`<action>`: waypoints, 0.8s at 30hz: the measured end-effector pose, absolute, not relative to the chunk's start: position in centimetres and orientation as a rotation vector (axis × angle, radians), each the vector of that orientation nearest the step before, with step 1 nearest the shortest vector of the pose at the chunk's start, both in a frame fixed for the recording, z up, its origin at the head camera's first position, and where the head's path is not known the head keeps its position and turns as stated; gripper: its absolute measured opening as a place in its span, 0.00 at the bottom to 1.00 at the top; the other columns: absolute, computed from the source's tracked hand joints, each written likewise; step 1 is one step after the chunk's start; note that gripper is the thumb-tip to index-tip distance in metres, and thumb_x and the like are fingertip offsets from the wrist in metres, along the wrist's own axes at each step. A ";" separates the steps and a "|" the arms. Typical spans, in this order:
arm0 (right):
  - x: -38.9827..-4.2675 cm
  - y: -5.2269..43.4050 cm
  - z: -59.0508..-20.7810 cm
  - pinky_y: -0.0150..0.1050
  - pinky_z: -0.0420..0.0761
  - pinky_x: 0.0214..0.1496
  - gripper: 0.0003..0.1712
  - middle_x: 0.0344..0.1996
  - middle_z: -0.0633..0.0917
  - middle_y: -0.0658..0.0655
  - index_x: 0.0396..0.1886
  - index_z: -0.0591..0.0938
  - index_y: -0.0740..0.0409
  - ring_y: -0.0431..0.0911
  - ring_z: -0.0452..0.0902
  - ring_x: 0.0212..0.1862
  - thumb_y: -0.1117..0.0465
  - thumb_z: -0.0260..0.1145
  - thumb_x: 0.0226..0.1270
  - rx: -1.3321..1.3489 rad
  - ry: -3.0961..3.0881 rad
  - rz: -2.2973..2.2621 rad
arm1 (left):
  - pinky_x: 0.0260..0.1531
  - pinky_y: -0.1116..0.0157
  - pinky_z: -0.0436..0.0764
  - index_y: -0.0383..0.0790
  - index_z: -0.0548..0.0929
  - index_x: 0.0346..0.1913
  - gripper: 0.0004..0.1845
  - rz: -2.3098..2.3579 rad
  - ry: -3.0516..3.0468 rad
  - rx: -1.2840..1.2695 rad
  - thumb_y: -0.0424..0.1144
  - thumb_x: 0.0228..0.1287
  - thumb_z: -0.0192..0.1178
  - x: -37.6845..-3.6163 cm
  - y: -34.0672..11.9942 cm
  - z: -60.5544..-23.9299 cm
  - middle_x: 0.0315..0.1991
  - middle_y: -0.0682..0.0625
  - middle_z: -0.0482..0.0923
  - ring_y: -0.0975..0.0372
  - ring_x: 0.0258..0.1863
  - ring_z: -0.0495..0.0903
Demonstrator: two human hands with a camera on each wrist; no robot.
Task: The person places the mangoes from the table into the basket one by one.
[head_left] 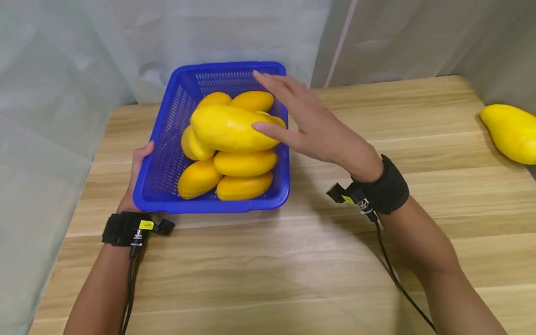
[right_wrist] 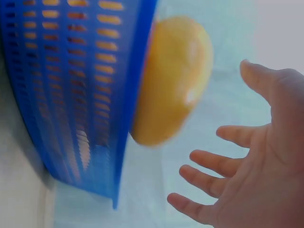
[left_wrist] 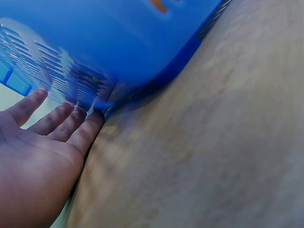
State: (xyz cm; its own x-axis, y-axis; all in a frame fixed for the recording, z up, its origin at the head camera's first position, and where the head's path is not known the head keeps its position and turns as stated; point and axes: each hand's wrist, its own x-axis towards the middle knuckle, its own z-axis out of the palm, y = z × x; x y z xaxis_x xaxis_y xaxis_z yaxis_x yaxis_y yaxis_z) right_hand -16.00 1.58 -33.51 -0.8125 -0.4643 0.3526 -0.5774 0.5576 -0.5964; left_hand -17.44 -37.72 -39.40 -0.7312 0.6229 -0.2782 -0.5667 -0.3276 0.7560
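Note:
A blue plastic basket (head_left: 165, 139) stands on a wooden table (head_left: 293, 260) and holds several yellow mangoes. The biggest mango (head_left: 226, 128) lies on top of the pile. My right hand (head_left: 284, 109) hovers over the basket's right side with spread, straight fingers, the thumb tip close to that top mango; the right wrist view shows the right hand (right_wrist: 237, 175) apart from the mango (right_wrist: 171, 80), holding nothing. My left hand (head_left: 136, 181) lies against the basket's near left corner, thumb by the rim. In the left wrist view its straight fingers (left_wrist: 61, 121) touch the basket wall (left_wrist: 118, 47).
One more yellow mango (head_left: 511, 132) lies on the table at the far right edge. Pale curtains hang behind the table and along its left side. Bare wood (left_wrist: 213, 142) spreads in front of the basket.

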 end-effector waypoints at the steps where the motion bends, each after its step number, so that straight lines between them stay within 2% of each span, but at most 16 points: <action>1: -15.9 2.0 -33.4 0.47 0.57 0.76 0.44 0.78 0.58 0.51 0.82 0.51 0.37 0.43 0.52 0.77 0.41 0.61 0.74 0.859 -2.648 1.097 | 0.52 0.60 0.81 0.56 0.58 0.78 0.32 2.093 1.165 0.078 0.62 0.77 0.35 -17.5 -37.8 -39.4 0.60 0.50 0.78 0.58 0.52 0.81; 5: -15.7 3.4 -32.9 0.49 0.55 0.77 0.44 0.79 0.56 0.48 0.82 0.50 0.32 0.42 0.50 0.77 0.41 0.60 0.75 0.744 -2.689 1.109 | 0.52 0.61 0.81 0.56 0.56 0.79 0.33 2.094 1.180 0.078 0.62 0.77 0.35 -17.6 -37.9 -39.6 0.59 0.49 0.78 0.59 0.51 0.81; 12: -15.7 6.3 -32.5 0.50 0.41 0.79 0.42 0.79 0.56 0.47 0.81 0.50 0.30 0.42 0.44 0.79 0.42 0.59 0.76 0.549 -2.700 1.090 | 0.52 0.61 0.81 0.56 0.50 0.80 0.34 2.082 1.196 0.108 0.62 0.77 0.34 -18.0 -37.9 -39.9 0.60 0.50 0.77 0.59 0.52 0.81; 18: -16.1 9.4 -32.5 0.50 0.42 0.78 0.42 0.79 0.55 0.50 0.82 0.49 0.32 0.44 0.44 0.79 0.44 0.59 0.76 0.355 -2.722 1.096 | 0.53 0.61 0.80 0.57 0.53 0.80 0.33 2.069 1.233 0.107 0.63 0.77 0.34 -18.1 -38.4 -40.1 0.62 0.52 0.77 0.60 0.53 0.80; 24: -16.3 13.2 -32.7 0.54 0.29 0.78 0.43 0.81 0.48 0.52 0.83 0.48 0.37 0.48 0.37 0.81 0.45 0.58 0.77 0.197 -2.781 1.103 | 0.53 0.61 0.81 0.57 0.54 0.80 0.33 2.095 1.207 0.099 0.62 0.77 0.34 -18.2 -39.0 -40.5 0.62 0.52 0.78 0.60 0.53 0.81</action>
State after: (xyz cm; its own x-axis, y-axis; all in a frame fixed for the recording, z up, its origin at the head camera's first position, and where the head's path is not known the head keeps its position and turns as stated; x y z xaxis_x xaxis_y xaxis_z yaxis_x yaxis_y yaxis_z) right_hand -16.31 13.21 -32.69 -0.9812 -0.0689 0.1803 -0.1738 0.7221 -0.6696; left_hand -18.20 -39.00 -40.46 -0.7478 0.6076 -0.2676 -0.5362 -0.3150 0.7832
